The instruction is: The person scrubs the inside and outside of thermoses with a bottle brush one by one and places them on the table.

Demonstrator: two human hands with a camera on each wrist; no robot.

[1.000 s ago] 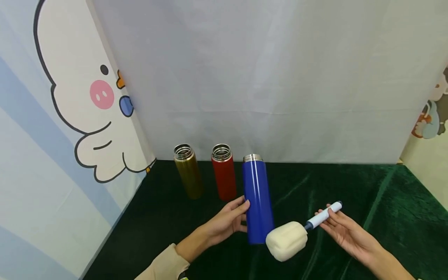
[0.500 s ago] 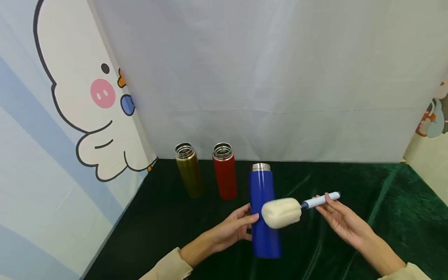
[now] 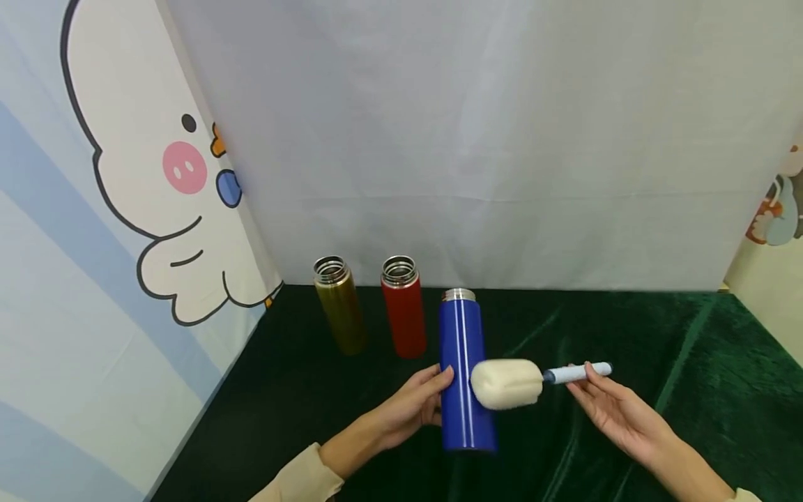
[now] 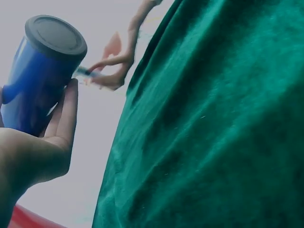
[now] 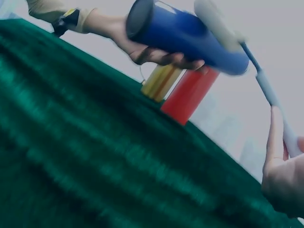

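My left hand (image 3: 410, 408) grips a blue thermos bottle (image 3: 461, 341) round its middle, holding it nearly upright with its bare steel neck on top. In the left wrist view the dark base of the blue bottle (image 4: 33, 90) shows, off the cloth. My right hand (image 3: 627, 418) pinches the white handle of a sponge bottle brush (image 3: 507, 383). The cream sponge head points left and overlaps the side of the blue bottle in the head view; whether they touch I cannot tell. In the right wrist view the brush (image 5: 216, 23) lies across the bottle's side.
A gold bottle (image 3: 340, 314) and a red bottle (image 3: 403, 314), both lidless, stand upright toward the back left on a dark green velvet cloth (image 3: 627, 335). A pale curtain (image 3: 502, 139) hangs behind the table, and a cartoon-printed sheet (image 3: 125, 279) borders the left.
Over the second, the blue bottle has lowered slightly. The brush has swung up from below right to lie level across its side. Since half a second ago both hands have shifted only a little.
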